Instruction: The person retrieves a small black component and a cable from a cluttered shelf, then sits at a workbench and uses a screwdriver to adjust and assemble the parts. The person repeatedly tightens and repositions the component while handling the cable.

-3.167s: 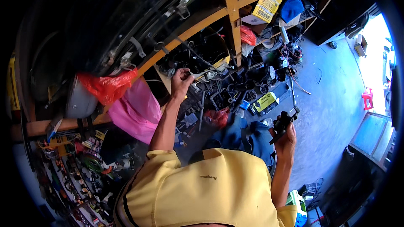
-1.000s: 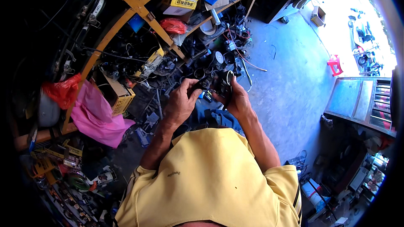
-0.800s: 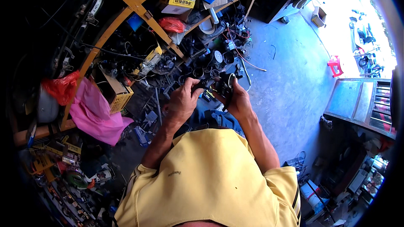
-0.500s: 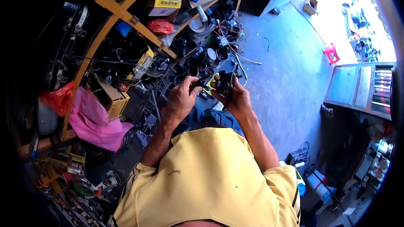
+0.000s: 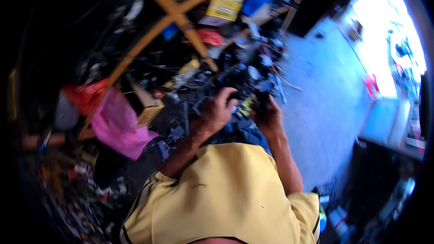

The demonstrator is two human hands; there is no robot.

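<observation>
In the motion-blurred head view, my right hand (image 5: 270, 118) is closed on a black part (image 5: 261, 103) in front of my body. My left hand (image 5: 217, 110) is left of it, fingers curled around something dark that the blur hides. A gap separates the two hands. Below them are dark trousers and my yellow shirt (image 5: 221, 185); beyond them lies a jumble of dark parts, with a small yellow-green item (image 5: 247, 105) showing between the hands.
A cluttered wooden shelf frame (image 5: 168, 4) holds boxes and bags. A pink bag (image 5: 118, 124) and red bag (image 5: 86, 97) are at left. Grey floor (image 5: 326, 104) stretches right toward a bright doorway, a red stool (image 5: 371, 83) and a light panel (image 5: 379, 124).
My left hand has left the shelf, and my right hand has come inward with the black part. Since half a second ago the view has shifted and blurred, and both hands appear slightly lower.
</observation>
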